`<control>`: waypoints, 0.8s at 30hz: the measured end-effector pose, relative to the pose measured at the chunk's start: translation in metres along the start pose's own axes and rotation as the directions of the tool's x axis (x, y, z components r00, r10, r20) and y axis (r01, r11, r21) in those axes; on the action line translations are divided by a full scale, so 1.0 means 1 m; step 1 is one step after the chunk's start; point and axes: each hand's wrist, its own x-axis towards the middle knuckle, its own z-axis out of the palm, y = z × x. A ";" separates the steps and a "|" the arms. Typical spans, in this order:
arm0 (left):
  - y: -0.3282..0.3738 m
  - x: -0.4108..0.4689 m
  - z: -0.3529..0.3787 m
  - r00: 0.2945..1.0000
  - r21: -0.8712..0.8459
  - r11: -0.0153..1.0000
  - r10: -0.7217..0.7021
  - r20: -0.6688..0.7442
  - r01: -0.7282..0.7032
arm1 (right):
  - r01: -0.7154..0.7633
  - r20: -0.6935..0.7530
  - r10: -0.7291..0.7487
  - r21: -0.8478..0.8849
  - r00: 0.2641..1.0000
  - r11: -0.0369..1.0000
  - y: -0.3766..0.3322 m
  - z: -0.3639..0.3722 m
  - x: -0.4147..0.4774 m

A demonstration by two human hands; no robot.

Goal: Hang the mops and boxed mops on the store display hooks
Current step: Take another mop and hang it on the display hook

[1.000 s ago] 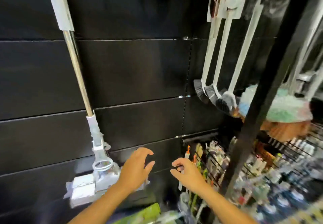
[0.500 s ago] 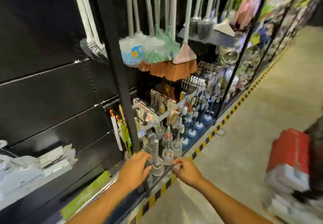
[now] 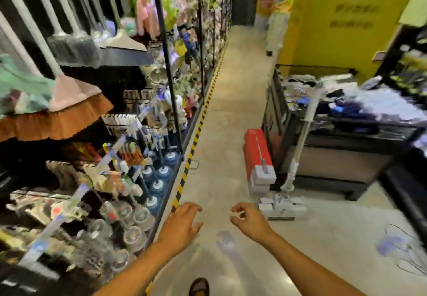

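A red and white boxed mop [image 3: 257,157] stands on the aisle floor, leaning against a dark display cart [image 3: 342,157]. Beside it a loose white mop [image 3: 300,143] leans on the same cart, its flat head [image 3: 280,204] on the floor. My left hand [image 3: 182,225] and my right hand [image 3: 250,223] hang over the floor in front of me, fingers loosely curled and holding nothing. Both are well short of the mops. The view is blurred by motion.
Display racks [image 3: 166,59] on the left hold hanging brooms [image 3: 69,101], plungers and small goods, edged by a yellow-black floor stripe [image 3: 196,133]. The aisle floor [image 3: 233,83] runs ahead. A yellow wall [image 3: 335,25] rises behind the cart. My shoe [image 3: 199,287] shows at the bottom.
The view has swung right, from the black wall panel with a hung mop to the aisle floor. Both hands stayed in front of me, empty. The boxed mop and loose mop came into view.
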 end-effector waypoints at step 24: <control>0.206 0.401 0.082 0.888 -0.118 0.910 0.413 0.201 -0.397 | -0.387 -0.439 0.421 0.169 0.794 0.906 0.158 -0.267 0.132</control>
